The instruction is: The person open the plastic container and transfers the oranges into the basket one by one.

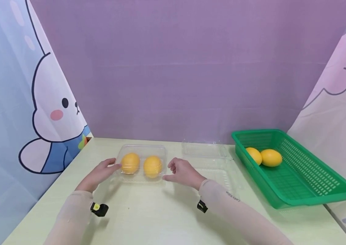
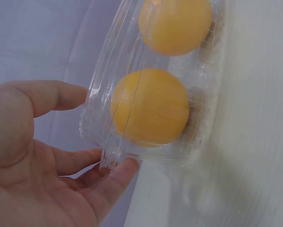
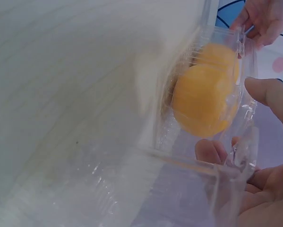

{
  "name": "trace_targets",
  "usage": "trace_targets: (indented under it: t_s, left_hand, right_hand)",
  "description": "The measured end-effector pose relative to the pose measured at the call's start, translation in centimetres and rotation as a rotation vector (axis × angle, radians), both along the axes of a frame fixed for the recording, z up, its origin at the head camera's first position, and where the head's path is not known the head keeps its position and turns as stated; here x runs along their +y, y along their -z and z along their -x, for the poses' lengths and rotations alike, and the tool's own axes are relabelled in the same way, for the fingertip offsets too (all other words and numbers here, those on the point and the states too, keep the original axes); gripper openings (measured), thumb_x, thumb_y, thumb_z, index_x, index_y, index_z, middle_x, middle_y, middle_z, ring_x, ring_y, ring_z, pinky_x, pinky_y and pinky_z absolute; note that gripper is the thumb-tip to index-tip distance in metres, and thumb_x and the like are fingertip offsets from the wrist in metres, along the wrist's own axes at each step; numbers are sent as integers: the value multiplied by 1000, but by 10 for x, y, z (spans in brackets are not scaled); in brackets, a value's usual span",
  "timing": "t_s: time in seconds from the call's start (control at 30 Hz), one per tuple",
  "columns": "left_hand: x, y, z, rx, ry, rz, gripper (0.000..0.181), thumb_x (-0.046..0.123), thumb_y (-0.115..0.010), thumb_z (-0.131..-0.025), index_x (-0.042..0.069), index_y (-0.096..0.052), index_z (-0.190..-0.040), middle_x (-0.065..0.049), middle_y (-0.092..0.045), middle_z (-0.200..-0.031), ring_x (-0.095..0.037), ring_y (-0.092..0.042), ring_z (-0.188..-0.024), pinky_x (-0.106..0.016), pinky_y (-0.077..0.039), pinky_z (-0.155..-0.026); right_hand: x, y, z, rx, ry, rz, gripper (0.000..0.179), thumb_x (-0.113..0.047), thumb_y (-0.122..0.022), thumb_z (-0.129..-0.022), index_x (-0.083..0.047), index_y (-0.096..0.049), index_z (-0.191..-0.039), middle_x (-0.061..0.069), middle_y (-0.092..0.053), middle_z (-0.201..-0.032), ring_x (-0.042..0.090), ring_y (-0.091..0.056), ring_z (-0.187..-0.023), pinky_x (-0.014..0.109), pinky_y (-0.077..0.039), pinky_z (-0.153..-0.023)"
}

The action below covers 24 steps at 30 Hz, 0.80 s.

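A clear plastic clamshell box (image 1: 143,148) stands on the table with two yellow-orange, lemon-like fruits inside, the left fruit (image 1: 130,163) beside the right fruit (image 1: 152,166). My left hand (image 1: 101,174) grips the left end of the box. In the left wrist view, its thumb meets the lid while the other fingers reach under the rim. On the opposite end is my right hand (image 1: 183,172). The right wrist view shows its thumb over the lid (image 3: 245,97) and its fingers bent at the side rim.
At the right stands a green plastic basket (image 1: 310,163) holding two more such fruits (image 1: 271,158). Another clear plastic box piece (image 1: 203,149) lies at the back of the table, and an open clear tray (image 1: 223,177) sits behind my right forearm. A purple cloth (image 1: 176,68) hangs behind.
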<state>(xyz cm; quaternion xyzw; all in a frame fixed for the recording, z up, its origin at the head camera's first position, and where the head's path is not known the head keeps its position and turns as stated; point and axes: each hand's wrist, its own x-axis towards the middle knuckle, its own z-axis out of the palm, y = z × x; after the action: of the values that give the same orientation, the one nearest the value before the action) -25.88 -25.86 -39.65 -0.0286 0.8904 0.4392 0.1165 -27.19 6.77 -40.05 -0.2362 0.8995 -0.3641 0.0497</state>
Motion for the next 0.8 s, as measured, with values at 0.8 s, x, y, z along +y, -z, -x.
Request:
trace_targets:
  t_s: [0.8]
  left_hand:
    - [-2,0,-1,-20,4,15,86,58,-45,-87,2,-14,-145,-24,-14,-146,-45,-13,-130,-67,-19,-96]
  right_hand:
    - [-17,10,0,-25,70,-88,53,-43,-68,-78,-3,-50,-108,8,-52,-100,17,-50,-85,30,-46,-73]
